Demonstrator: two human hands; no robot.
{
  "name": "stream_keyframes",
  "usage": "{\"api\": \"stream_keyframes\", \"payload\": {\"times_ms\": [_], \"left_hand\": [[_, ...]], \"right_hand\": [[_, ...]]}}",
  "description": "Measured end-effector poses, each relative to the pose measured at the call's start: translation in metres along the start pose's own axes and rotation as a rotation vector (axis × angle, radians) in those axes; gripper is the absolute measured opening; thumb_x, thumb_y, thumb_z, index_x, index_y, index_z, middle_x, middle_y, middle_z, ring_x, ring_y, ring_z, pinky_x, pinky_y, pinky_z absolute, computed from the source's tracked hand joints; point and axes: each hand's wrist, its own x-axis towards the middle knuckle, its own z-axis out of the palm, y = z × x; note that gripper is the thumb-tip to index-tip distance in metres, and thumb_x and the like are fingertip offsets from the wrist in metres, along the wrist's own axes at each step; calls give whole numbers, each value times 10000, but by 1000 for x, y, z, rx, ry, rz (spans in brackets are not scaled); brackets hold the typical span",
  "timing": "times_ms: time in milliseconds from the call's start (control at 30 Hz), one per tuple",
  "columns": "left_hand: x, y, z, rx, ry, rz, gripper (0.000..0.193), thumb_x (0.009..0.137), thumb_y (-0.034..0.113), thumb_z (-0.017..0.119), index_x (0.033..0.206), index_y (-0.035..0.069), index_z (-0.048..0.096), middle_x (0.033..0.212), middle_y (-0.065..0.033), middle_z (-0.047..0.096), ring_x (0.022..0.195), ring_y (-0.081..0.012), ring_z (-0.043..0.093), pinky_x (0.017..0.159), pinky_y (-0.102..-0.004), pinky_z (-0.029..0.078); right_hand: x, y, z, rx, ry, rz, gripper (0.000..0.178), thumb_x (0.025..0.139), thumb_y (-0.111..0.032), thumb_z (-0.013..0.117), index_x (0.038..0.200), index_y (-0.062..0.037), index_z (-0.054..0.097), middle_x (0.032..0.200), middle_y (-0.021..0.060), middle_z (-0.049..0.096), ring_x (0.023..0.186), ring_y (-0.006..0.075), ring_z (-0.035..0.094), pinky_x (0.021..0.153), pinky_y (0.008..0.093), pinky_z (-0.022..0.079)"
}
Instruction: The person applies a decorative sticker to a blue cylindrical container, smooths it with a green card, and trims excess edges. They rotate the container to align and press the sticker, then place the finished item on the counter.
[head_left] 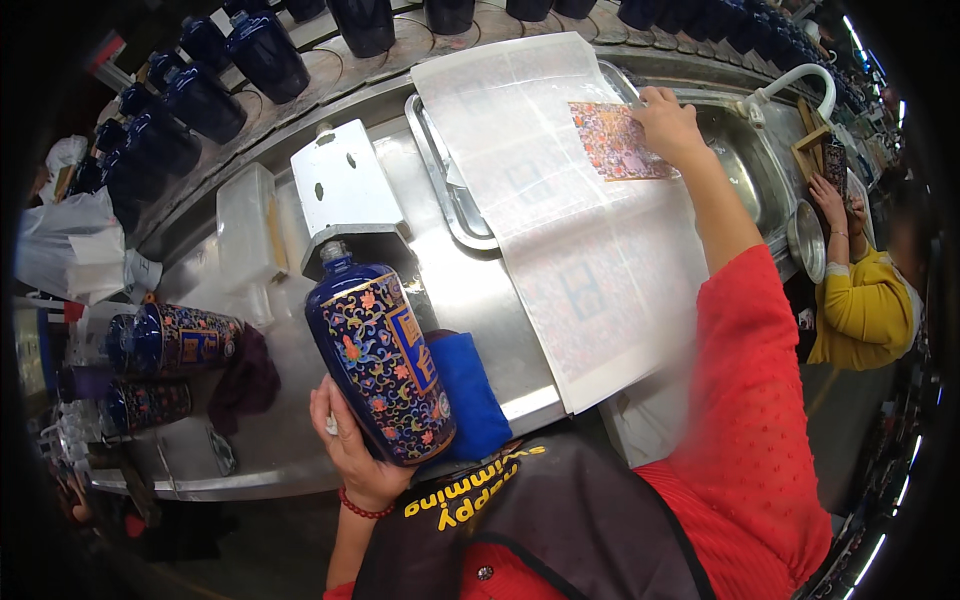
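Observation:
My left hand (358, 455) is closed round the lower side of a dark blue bottle (380, 365). The bottle leans, neck up and away from me, and wears a colourful floral decal with a blue and gold panel. Out to the far right, my right hand (668, 125) is closed at the upper right edge of a small patterned decal (620, 142). That decal lies on large whitish backing sheets (600, 260), which are spread over a metal tray (440, 175). The fingertips are partly hidden, so their exact hold is hard to see.
A folded blue cloth (462, 395) lies beside the bottle. A white stand (348, 180) and a clear plastic box (247, 225) are behind it. Decorated bottles (195, 335) lie at left; plain blue bottles (268, 55) line the back. A sink (735, 160) and a co-worker in yellow (865, 310) are right.

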Motion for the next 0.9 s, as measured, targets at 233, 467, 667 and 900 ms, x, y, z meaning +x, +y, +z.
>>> {"api": "stream_keyframes", "payload": {"times_ms": [233, 467, 667, 900], "left_hand": [[-2, -2, -1, -5, -13, -18, 1109, 778, 401, 838, 1552, -118, 237, 1490, -321, 441, 1382, -481, 399, 1168, -631, 212], [-3, -3, 2, -59, -6, -35, 1148, 765, 421, 861, 1572, -84, 220, 1500, -341, 406, 1391, -494, 373, 1156, -604, 273], [-2, -2, 0, -31, -18, -31, 1147, 765, 412, 866, 1569, -91, 219, 1499, -345, 401, 1383, -504, 375, 1135, -582, 314], [-1, -1, 1, -57, -11, -36, 1163, 750, 390, 882, 1570, -93, 214, 1499, -347, 400, 1375, -502, 386, 1119, -571, 336]], "right_hand": [[2, 122, 91, 241, -116, 616, 373, 932, -188, 517, 1238, -69, 694, 1128, 205, 691, 1047, 382, 648, 886, 476, 513], [-6, 101, 70, 1802, -199, 504, 289, 969, -355, 641, 1107, -121, 741, 960, 1, 701, 840, 173, 636, 600, 367, 480], [44, 46, 4, 637, -222, 93, 478, 857, -518, 733, 828, -43, 781, 831, 117, 726, 856, 264, 678, 758, 397, 522], [52, 29, 1, 246, -115, -5, 452, 826, -468, 765, 932, -28, 766, 1047, 200, 698, 1019, 383, 655, 845, 450, 539]]}}
